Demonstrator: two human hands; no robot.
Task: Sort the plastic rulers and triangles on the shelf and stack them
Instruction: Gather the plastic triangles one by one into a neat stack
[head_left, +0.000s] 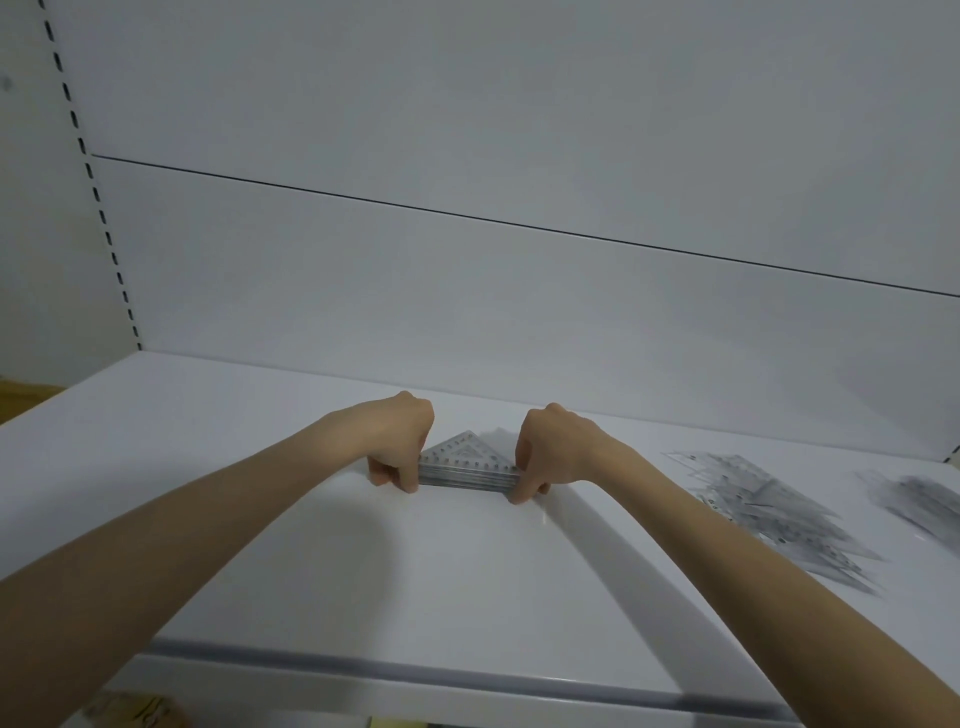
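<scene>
A stack of clear plastic triangles (467, 465) lies on the white shelf (260, 493), near its middle. My left hand (400, 447) grips the stack's left end with curled fingers, thumb at the front edge. My right hand (545, 457) grips the right end the same way. The stack's long edge faces me and its point aims at the back wall. A loose heap of clear rulers and triangles (769, 504) lies to the right, and a second blurred heap (919, 499) sits at the far right.
The shelf's back panel (467, 286) rises just behind the stack. A slotted upright (98, 197) runs down the left. The shelf's front lip (363, 665) is close to me, with lower shelving dimly visible beneath it.
</scene>
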